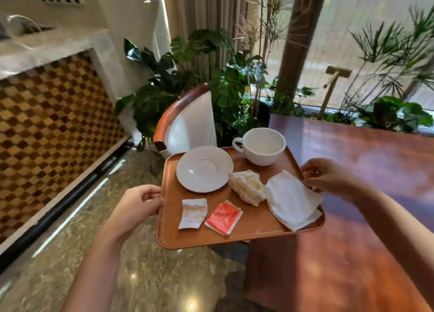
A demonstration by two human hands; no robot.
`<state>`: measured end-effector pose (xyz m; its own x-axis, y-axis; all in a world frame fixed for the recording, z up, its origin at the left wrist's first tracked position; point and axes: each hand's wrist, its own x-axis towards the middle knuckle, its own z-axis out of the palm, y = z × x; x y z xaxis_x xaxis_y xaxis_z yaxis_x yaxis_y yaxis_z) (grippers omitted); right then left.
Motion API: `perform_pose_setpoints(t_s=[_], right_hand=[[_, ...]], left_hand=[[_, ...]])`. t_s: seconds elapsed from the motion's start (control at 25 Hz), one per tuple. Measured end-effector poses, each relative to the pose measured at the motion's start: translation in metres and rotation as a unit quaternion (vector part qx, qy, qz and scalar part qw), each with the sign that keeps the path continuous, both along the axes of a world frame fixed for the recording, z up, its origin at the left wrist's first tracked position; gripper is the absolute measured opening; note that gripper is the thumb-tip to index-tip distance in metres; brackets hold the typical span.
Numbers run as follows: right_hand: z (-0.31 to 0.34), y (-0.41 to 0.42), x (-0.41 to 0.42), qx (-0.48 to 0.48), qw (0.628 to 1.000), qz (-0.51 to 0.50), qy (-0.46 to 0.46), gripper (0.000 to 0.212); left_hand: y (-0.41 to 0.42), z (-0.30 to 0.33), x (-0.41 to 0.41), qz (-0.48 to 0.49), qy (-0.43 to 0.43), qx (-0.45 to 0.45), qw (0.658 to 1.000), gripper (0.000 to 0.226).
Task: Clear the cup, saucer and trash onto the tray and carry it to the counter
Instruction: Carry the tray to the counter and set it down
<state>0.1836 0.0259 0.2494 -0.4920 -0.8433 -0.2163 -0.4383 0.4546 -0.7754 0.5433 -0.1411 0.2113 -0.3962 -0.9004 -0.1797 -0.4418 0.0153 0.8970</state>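
Note:
A brown tray [256,226] is held level in the air, partly over the table's left edge and partly over the floor. My left hand [137,204] grips its left rim and my right hand [328,179] grips its right rim. On the tray stand a white cup [263,146] at the far right and a white saucer [204,168] at the far left. A crumpled napkin [246,186], a flat white napkin [292,200], a torn white packet [192,213] and a red packet [223,217] also lie on it.
The dark wooden table [352,217] fills the right side. A chair [185,121] with a white seat back stands beyond the tray, with potted plants [211,76] behind it. A polished stone floor [70,253] runs left to a checkered wall panel [47,123].

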Motion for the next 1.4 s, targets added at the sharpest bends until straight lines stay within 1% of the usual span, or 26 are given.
perform_pose_setpoints(t_s=[0.16,0.48,0.56,0.64,0.72,0.84,0.92,1.04,1.16,1.28,1.4], right_hand=[[0.019,-0.036,0.057,0.002,0.999,0.044,-0.001,0.03],[0.035,-0.126,0.181,0.005,0.994,0.11,0.013,0.027],[0.034,-0.151,0.211,0.001,0.991,0.131,0.02,0.022],[0.033,-0.18,0.239,0.003,0.99,0.139,0.023,0.017],[0.031,-0.209,0.264,0.007,0.989,0.146,0.016,0.017],[0.029,-0.255,0.291,0.012,0.985,0.17,0.022,0.019],[0.028,-0.289,0.303,0.013,0.981,0.188,0.043,0.019],[0.023,-0.347,0.317,-0.007,0.975,0.21,0.065,0.02],[0.027,-0.409,0.325,-0.018,0.967,0.244,0.071,0.017],[0.041,-0.477,0.33,0.001,0.955,0.286,0.073,0.013],[0.054,-0.537,0.338,0.02,0.947,0.313,0.076,0.015]], left_hand=[[-0.008,0.019,0.07,0.04,-0.002,-0.022,0.999,0.017],[-0.052,0.038,0.21,0.089,-0.014,-0.036,0.995,0.016],[-0.067,0.04,0.242,0.103,-0.021,-0.032,0.994,0.016],[-0.082,0.041,0.273,0.122,-0.002,-0.018,0.992,0.017],[-0.098,0.042,0.299,0.146,0.009,-0.006,0.989,0.019],[-0.123,0.036,0.325,0.19,0.008,0.004,0.982,0.024],[-0.139,0.032,0.335,0.212,0.015,0.01,0.977,0.023],[-0.172,0.028,0.345,0.246,0.022,0.008,0.969,0.02],[-0.209,0.03,0.353,0.285,0.031,0.006,0.958,0.02],[-0.246,0.035,0.357,0.305,0.034,-0.004,0.952,0.019],[-0.287,0.04,0.359,0.328,0.035,-0.009,0.944,0.021]])
